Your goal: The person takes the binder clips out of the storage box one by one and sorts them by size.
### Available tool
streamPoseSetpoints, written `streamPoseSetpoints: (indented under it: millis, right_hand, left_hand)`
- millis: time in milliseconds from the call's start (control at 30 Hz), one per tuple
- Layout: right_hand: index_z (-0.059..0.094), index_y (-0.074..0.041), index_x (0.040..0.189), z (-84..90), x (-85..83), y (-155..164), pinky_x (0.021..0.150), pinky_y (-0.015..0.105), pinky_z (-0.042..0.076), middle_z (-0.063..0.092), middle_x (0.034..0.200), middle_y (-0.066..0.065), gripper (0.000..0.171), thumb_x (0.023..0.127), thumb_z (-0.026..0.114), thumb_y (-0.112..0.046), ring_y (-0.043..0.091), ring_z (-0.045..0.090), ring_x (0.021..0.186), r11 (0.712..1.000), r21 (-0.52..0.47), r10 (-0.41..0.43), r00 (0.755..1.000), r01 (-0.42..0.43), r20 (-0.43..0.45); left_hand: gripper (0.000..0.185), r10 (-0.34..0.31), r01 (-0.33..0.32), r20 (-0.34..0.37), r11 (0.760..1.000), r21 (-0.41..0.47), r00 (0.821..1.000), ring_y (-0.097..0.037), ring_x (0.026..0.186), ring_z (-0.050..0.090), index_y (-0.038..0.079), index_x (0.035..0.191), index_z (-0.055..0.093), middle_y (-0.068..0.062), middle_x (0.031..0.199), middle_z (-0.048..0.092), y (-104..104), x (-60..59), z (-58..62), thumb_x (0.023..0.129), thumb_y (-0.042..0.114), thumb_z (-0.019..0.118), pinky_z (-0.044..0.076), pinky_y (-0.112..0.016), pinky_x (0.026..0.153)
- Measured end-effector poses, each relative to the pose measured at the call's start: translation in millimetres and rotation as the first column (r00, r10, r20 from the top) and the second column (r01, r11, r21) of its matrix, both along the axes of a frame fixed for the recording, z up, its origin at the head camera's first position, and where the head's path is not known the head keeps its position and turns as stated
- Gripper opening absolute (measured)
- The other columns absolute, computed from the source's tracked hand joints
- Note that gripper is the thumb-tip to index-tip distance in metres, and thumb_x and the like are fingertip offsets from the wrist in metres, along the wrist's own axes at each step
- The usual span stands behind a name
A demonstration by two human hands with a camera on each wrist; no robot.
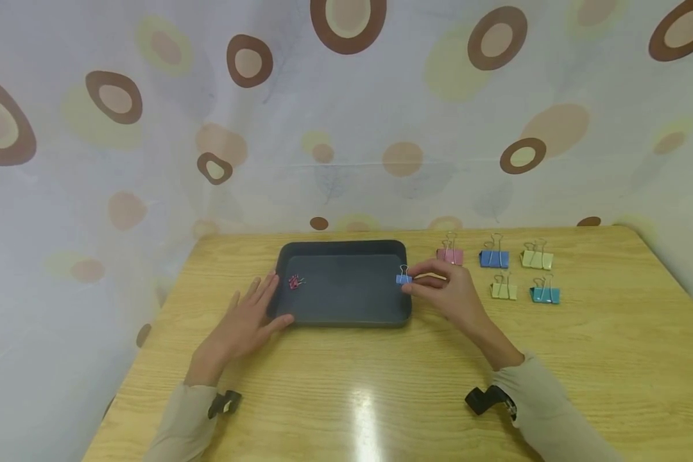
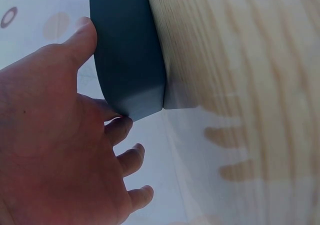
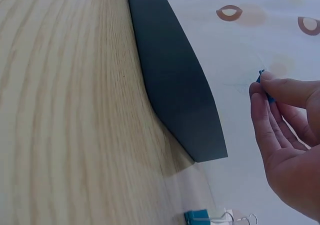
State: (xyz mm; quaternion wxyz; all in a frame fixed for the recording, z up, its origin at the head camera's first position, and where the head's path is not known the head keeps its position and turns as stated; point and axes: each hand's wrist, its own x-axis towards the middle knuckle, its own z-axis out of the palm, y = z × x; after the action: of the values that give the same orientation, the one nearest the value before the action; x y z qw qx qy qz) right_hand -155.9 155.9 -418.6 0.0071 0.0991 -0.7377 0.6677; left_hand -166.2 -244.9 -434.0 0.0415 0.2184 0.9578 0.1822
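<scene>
A dark grey tray [image 1: 346, 292] lies on the wooden table. My left hand [image 1: 245, 324] rests at its left end, fingers fairly straight and spread, with the thumb at the front left corner. Up close in the left wrist view, the left hand [image 2: 55, 135] has its thumb against the tray wall [image 2: 130, 45]. Between thumb and fingertips, my right hand [image 1: 447, 292] pinches a small blue binder clip [image 1: 403, 279], its wire handles upward, over the tray's right rim. Inside the tray, toward the left, sits a little cluster of small red binder clips [image 1: 294, 282].
Right of the tray, binder clips stand in two rows. Behind are a pink one [image 1: 450, 256], a blue one [image 1: 494, 259] and a large pale yellow one [image 1: 537, 259]. In front are a smaller yellow one [image 1: 504, 291] and a teal one [image 1: 545, 295]. A patterned curtain [image 1: 346, 186] hangs behind the table.
</scene>
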Motion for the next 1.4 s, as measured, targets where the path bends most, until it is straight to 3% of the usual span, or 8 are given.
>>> streamPoseSetpoints:
  millis: [133, 367, 567, 733, 1033, 1400]
  right_hand:
    - [0.068, 0.008, 0.113, -1.1, 6.3, 10, 0.086, 0.041, 0.061, 0.069, 0.114, 0.023, 0.029, 0.091, 0.079, -0.006, 0.016, 0.075, 0.097, 1.000, 0.003, -0.004, 1.000, 0.004, 0.020]
    - [0.069, 0.007, 0.114, -3.3, 17.2, 26, 0.082, 0.038, 0.062, 0.071, 0.117, 0.018, 0.029, 0.092, 0.078, -0.009, 0.013, 0.074, 0.100, 0.998, 0.060, -0.022, 1.000, 0.021, 0.014]
    - [0.069, 0.007, 0.114, -6.2, 25.4, 38, 0.077, 0.033, 0.062, 0.071, 0.116, 0.014, 0.027, 0.093, 0.077, -0.009, 0.010, 0.074, 0.099, 0.995, 0.096, -0.032, 0.999, 0.030, 0.018]
    - [0.068, 0.007, 0.113, -9.5, 32.1, 48, 0.080, 0.034, 0.062, 0.072, 0.114, 0.012, 0.026, 0.093, 0.077, -0.008, 0.011, 0.074, 0.100, 0.994, 0.107, -0.034, 0.999, 0.032, 0.018]
    - [0.071, 0.001, 0.110, -14.0, 41.9, 67, 0.082, 0.024, 0.060, 0.072, 0.110, 0.012, 0.020, 0.094, 0.077, -0.010, 0.009, 0.073, 0.101, 0.978, 0.191, -0.067, 0.996, 0.079, -0.066]
    - [0.070, 0.003, 0.117, -17.1, 59.5, 106, 0.081, 0.022, 0.059, 0.075, 0.113, 0.005, 0.029, 0.097, 0.075, -0.018, 0.006, 0.073, 0.099, 0.959, 0.257, -0.132, 0.991, 0.121, 0.028]
  left_hand:
    - [0.089, 0.002, -0.001, -0.008, 1.000, 0.010, 1.000, -0.044, 0.154, 0.013, 0.002, 0.163, 0.018, -0.014, 0.171, 0.015, 0, 0.3, 0.1, 0.102, 0.056, 0.054, 0.009, -0.071, 0.119]
    - [0.090, -0.010, 0.011, -0.026, 1.000, 0.027, 1.000, -0.046, 0.153, 0.015, 0.000, 0.163, 0.020, -0.016, 0.170, 0.017, -1, 0.0, -2.8, 0.102, 0.058, 0.052, 0.010, -0.073, 0.117]
    - [0.090, -0.007, 0.007, -0.001, 1.000, 0.008, 1.000, -0.043, 0.155, 0.012, 0.003, 0.164, 0.017, -0.013, 0.171, 0.013, 0, -0.9, -2.2, 0.102, 0.059, 0.051, 0.008, -0.071, 0.119]
    - [0.090, -0.005, 0.005, 0.000, 1.000, 0.000, 1.000, -0.044, 0.155, 0.012, 0.002, 0.164, 0.017, -0.014, 0.171, 0.013, 0, -0.3, -0.5, 0.102, 0.056, 0.054, 0.008, -0.071, 0.119]
    - [0.089, -0.005, 0.005, 0.000, 1.000, -0.005, 1.000, -0.044, 0.155, 0.012, 0.001, 0.164, 0.017, -0.014, 0.171, 0.012, 1, -0.5, -1.0, 0.103, 0.054, 0.055, 0.009, -0.071, 0.119]
    - [0.090, -0.025, 0.025, 0.003, 1.000, 0.017, 1.000, -0.046, 0.154, 0.013, 0.002, 0.164, 0.016, -0.015, 0.171, 0.012, 4, -5.5, -3.5, 0.102, 0.055, 0.055, 0.008, -0.072, 0.118]
